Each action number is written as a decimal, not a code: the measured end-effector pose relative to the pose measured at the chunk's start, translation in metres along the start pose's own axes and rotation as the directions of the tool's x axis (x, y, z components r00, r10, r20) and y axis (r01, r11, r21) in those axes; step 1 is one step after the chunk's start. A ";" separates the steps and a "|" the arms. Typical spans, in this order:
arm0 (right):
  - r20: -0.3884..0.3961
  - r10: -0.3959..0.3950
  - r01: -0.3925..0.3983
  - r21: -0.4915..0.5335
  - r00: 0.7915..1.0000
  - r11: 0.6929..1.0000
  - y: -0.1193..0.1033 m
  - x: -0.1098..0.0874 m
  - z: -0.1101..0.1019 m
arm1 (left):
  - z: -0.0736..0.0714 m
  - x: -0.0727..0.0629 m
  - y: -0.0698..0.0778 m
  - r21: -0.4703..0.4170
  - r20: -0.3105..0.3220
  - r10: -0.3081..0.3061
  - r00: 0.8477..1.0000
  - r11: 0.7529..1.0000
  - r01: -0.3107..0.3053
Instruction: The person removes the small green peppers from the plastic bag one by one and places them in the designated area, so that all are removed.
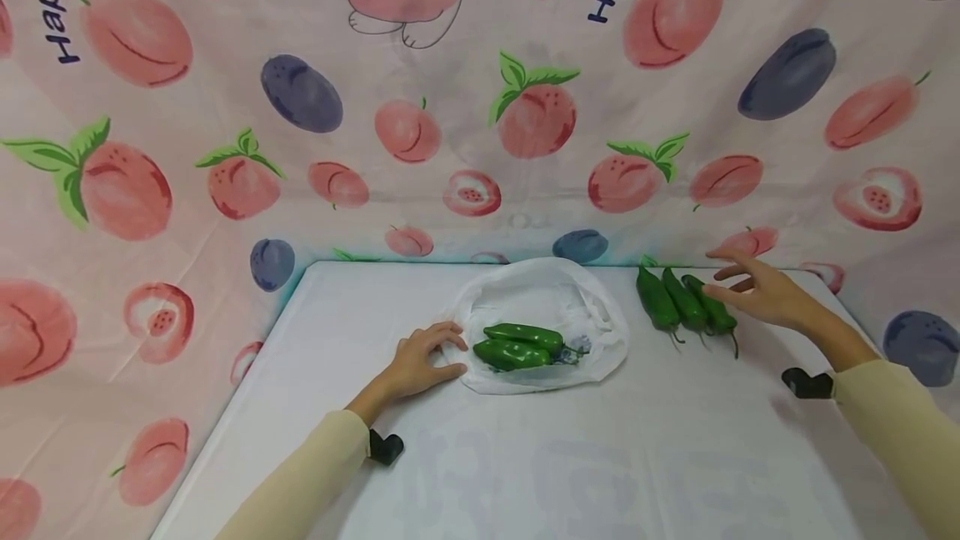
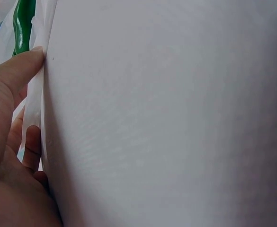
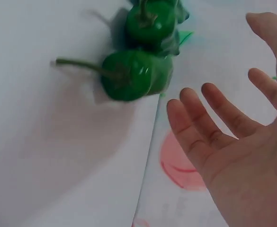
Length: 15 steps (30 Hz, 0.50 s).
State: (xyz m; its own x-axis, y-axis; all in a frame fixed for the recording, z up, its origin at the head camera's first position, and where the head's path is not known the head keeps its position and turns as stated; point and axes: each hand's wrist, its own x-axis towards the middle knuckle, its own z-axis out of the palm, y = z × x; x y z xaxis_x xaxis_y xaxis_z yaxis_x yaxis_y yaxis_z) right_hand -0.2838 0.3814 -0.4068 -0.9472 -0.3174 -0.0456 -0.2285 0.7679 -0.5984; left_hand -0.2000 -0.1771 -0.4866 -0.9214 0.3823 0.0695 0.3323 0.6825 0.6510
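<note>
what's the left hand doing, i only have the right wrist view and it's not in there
Observer: The left hand is touching the left edge of a white bag, as the head view shows.
Operator: anything in that bag
Observer: Yes, two green peppers lie inside, with their stems towards the right of the head view.
Operator: and how many outside it, my view cuts off at the top
Observer: In the head view, three peppers lie side by side on the white table, to the right of the bag.
</note>
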 end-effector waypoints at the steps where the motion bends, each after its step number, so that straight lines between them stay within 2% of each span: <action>1: -0.009 -0.005 0.005 0.009 1.000 1.000 -0.002 0.000 0.000 | 0.000 0.000 0.000 0.000 0.000 0.000 1.000 1.000 0.000; 8: -0.049 -0.069 0.072 0.055 0.996 0.996 -0.020 0.002 0.004 | 0.001 0.000 -0.001 0.001 -0.003 0.000 1.000 1.000 0.000; 15: -0.074 -0.154 0.156 0.022 0.985 0.988 -0.041 0.011 0.010 | 0.001 0.000 0.000 0.001 -0.001 -0.012 1.000 1.000 0.012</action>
State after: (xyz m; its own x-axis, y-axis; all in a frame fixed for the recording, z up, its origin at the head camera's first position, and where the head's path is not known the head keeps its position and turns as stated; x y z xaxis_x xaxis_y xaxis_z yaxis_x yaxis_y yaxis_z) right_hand -0.2828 0.3411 -0.3905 -0.9147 -0.3900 0.1061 -0.3683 0.6964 -0.6159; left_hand -0.1995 -0.1763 -0.4874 -0.9255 0.3735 0.0629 0.3217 0.6874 0.6511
